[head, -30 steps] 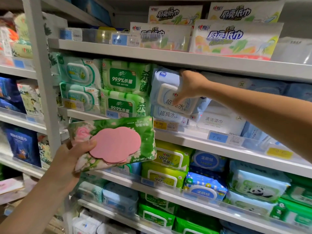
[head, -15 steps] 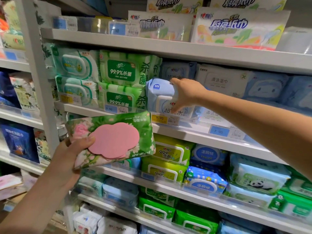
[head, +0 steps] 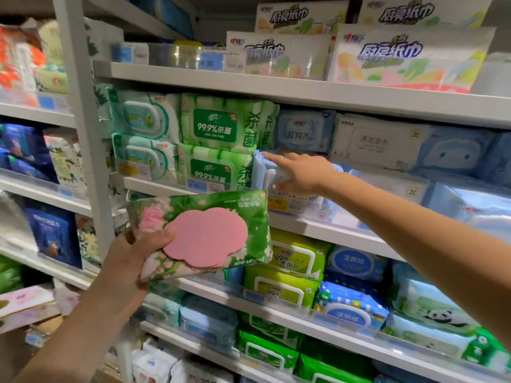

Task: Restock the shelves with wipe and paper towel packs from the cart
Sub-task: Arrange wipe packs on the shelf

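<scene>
Straight fingers [head: 276, 159], held close together, lie along the top edge of a pale-blue soft plastic wipe pack [head: 261, 172], with the thumb stretched out below against its front face. The person's right hand [head: 301, 175] reaches across from the right to touch this pack, which stands at the front of the white metal middle shelf [head: 318, 225]. It sits just beside a stack of green-and-white wipe packs printed "99.9%" [head: 214, 125].

Lower and to the left, a thumb [head: 159, 236] presses on the front of a green floral soft wipe pack [head: 249, 225], touching the edge of its pink cloud-shaped lid [head: 206, 237]. The other fingers are hidden behind the pack. The left hand [head: 130, 258] holds this pack by its left end, tilted and in the air in front of the shelves, apart from them.

On the top shelf stand white kitchen paper towel packs with dark-blue lettering [head: 401, 56]. A white upright post [head: 83, 134] divides the racks.
</scene>
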